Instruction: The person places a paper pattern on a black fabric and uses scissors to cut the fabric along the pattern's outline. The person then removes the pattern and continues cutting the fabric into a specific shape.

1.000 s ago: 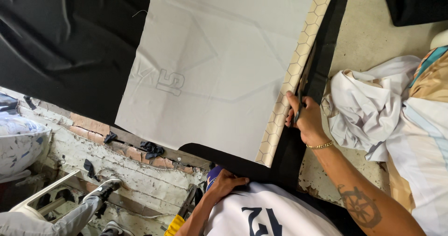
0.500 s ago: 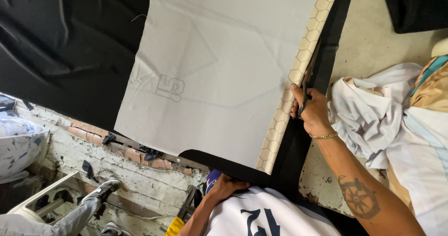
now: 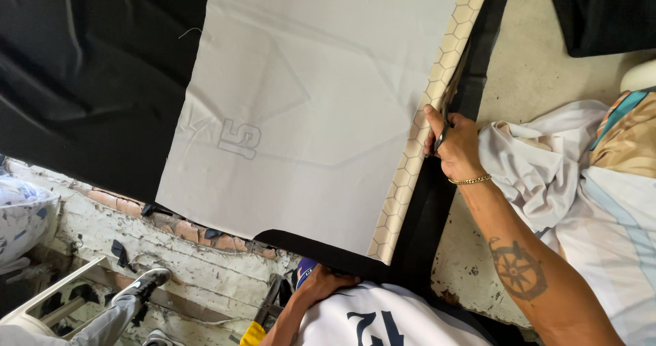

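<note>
White fabric sheet (image 3: 307,100), honeycomb-print edge, flat on blk cloth (image 3: 89,65)

Bare arms; thin gold chain bracelet (image 3: 469,180) at right wrist, dark ship-wheel tattoo (image 3: 517,269) on right forearm, white jersey (image 3: 383,318) with dark printed digits.

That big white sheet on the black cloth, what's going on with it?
A person is working scissors with the right hand along the honeycomb-patterned beige strip at the right edge of the large white fabric sheet. The sheet lies flat on black cloth over a worktable. The left hand rests at the near edge of the black cloth, close to the person's body. A heap of white and light-blue garments lies to the right on the bare tabletop.
</note>
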